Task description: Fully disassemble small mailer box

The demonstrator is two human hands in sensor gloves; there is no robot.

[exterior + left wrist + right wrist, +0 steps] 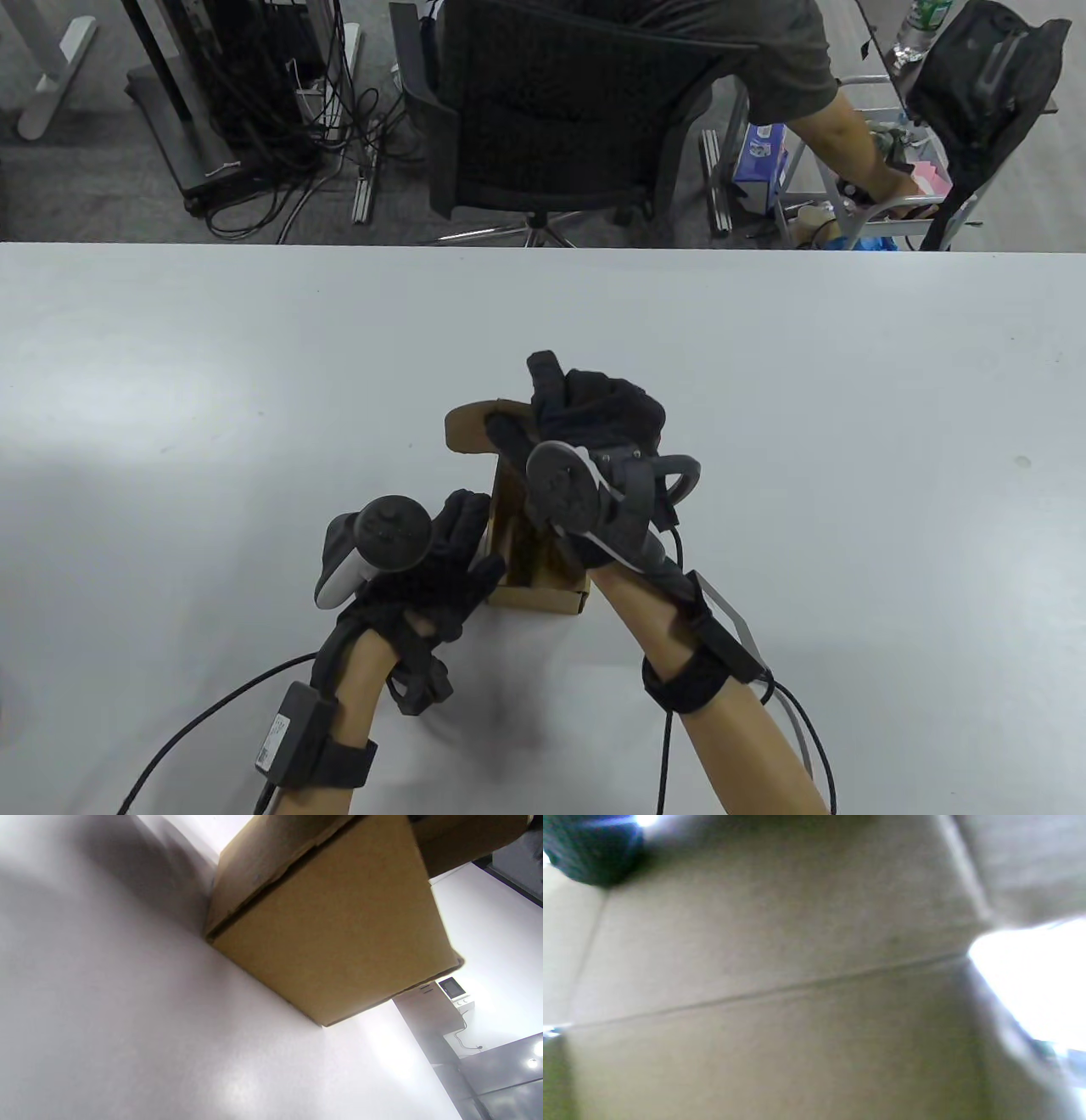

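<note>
A small brown cardboard mailer box [543, 594] stands open on the white table [212, 382], near the front middle. Its lid flap [469, 426] stands up at the far end. My left hand [458, 552] holds the box by its left wall, with the thumb at the near corner. My right hand [594, 416] reaches over the open box and grips the far lid flap. The left wrist view shows the box's outer wall [339, 921] close up, resting on the table. The right wrist view is filled by blurred inner cardboard [797, 984] with a crease, and a dark fingertip [589, 853] shows at top left.
The table's far edge [543, 246] runs across the view. Beyond it stand a black office chair [551, 110] with a seated person, tangled cables [280, 110] on the floor, and a cart [848, 178] at the right. My glove cables trail off the table's near edge.
</note>
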